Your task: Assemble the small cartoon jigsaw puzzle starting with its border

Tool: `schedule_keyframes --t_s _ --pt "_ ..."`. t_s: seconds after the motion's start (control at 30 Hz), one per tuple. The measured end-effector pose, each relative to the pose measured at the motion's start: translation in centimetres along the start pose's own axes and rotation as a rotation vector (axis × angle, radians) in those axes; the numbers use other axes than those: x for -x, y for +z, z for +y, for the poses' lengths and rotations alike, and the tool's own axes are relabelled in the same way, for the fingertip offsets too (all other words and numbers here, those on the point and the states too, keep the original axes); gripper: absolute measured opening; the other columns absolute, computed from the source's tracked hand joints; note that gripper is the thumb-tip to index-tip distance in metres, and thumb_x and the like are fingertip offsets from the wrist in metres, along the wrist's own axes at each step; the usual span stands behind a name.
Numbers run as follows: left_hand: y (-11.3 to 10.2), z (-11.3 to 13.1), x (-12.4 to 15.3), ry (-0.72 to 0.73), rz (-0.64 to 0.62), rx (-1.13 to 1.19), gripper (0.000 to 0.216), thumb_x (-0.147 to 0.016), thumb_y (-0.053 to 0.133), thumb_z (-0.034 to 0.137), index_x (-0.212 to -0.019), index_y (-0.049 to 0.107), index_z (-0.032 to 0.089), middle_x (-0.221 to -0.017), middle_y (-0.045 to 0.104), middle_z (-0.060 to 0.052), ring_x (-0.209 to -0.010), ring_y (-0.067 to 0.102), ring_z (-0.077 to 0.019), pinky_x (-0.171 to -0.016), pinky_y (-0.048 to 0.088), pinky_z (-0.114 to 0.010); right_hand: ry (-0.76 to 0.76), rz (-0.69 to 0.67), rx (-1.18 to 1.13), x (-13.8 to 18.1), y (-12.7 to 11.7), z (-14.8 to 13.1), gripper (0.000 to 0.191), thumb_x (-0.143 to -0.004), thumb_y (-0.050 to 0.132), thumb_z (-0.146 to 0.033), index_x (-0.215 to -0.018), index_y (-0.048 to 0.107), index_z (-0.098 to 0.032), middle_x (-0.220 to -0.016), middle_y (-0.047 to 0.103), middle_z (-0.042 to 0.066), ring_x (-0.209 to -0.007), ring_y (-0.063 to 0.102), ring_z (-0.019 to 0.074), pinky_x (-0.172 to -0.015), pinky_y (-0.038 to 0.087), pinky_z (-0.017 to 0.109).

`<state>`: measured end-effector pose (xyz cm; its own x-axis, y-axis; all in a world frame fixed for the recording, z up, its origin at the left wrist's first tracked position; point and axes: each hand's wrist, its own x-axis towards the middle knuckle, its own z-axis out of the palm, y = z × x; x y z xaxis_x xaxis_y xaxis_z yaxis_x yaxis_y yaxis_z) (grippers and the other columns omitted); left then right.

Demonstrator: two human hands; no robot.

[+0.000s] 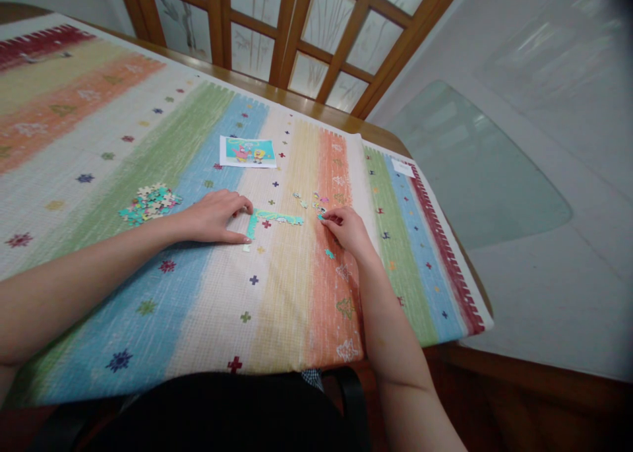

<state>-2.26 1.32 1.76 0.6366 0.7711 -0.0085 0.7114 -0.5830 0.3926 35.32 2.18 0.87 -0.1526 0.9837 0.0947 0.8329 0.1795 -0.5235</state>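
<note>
An L-shaped run of joined teal puzzle pieces (273, 219) lies on the striped tablecloth (198, 293). My left hand (215, 216) rests beside its corner, fingers curled, with fingertips touching the joined pieces. My right hand (346, 227) is at the strip's right end, its fingers pinched on a small teal puzzle piece (321, 217). A few loose pieces (311, 200) lie just beyond that hand, and one more loose piece (329, 253) lies near my right wrist.
A heap of loose puzzle pieces (150, 203) sits left of my left hand. A reference picture card (248, 152) lies farther back. The table's wooden edge (316, 112) runs along the back, with a glass tabletop (469, 168) and a lattice screen (306, 36) beyond.
</note>
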Motion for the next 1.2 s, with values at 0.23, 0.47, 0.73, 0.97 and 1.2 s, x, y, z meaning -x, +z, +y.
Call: schedule_keyframes --t_s 0.23,0.47,0.73,0.97,1.2 --pt "-0.1 0.3 0.1 -0.016 -0.012 0.002 0.064 -0.08 0.068 0.068 -0.122 0.06 0.02 -0.113 0.066 -0.011 -0.106 0.06 -0.0321 -0.093 0.042 -0.04 0.088 0.014 -0.162 -0.4 0.5 0.5 0.009 -0.077 0.072 -0.027 -0.081 0.07 -0.019 -0.082 0.066 0.004 -0.073 0.06 0.0181 -0.073 0.049 0.034" --pt "0.0 0.2 0.0 -0.01 0.005 0.025 0.064 -0.079 0.069 0.069 -0.121 0.061 0.021 -0.112 0.066 -0.01 -0.106 0.059 -0.0328 -0.093 0.041 -0.042 0.143 -0.01 -0.364 -0.1 0.1 -0.4 0.017 -0.071 0.075 -0.033 -0.076 0.064 -0.021 -0.073 0.064 0.001 -0.066 0.058 0.0165 -0.065 0.045 0.031" --pt "-0.1 0.5 0.1 -0.006 0.011 0.043 0.063 -0.079 0.071 0.067 -0.12 0.061 0.02 -0.113 0.066 -0.011 -0.104 0.059 -0.0312 -0.093 0.039 -0.04 0.207 -0.319 -0.908 1.4 -0.1 -6.0 0.043 -0.067 0.084 -0.039 -0.106 0.075 -0.022 -0.081 0.069 0.0 -0.073 0.063 0.0134 -0.069 0.049 0.029" --pt "-0.1 0.3 0.0 0.003 0.012 0.029 0.058 -0.083 0.069 0.063 -0.121 0.06 0.02 -0.108 0.065 -0.009 -0.102 0.058 -0.0298 -0.092 0.04 -0.04 0.326 -0.491 -1.044 2.9 1.5 -9.8 0.033 -0.07 0.087 -0.043 -0.088 0.07 -0.021 -0.079 0.076 0.003 -0.076 0.072 0.0139 -0.071 0.054 0.026" --pt "-0.3 0.2 0.2 0.021 0.018 0.058 0.052 -0.086 0.067 0.057 -0.122 0.06 0.02 -0.109 0.065 -0.009 -0.101 0.058 -0.0275 -0.092 0.041 -0.039 0.372 -0.564 -1.062 3.4 3.2 -10.5 0.032 -0.073 0.087 -0.041 -0.087 0.068 -0.019 -0.082 0.079 0.007 -0.073 0.073 0.0134 -0.071 0.056 0.026"
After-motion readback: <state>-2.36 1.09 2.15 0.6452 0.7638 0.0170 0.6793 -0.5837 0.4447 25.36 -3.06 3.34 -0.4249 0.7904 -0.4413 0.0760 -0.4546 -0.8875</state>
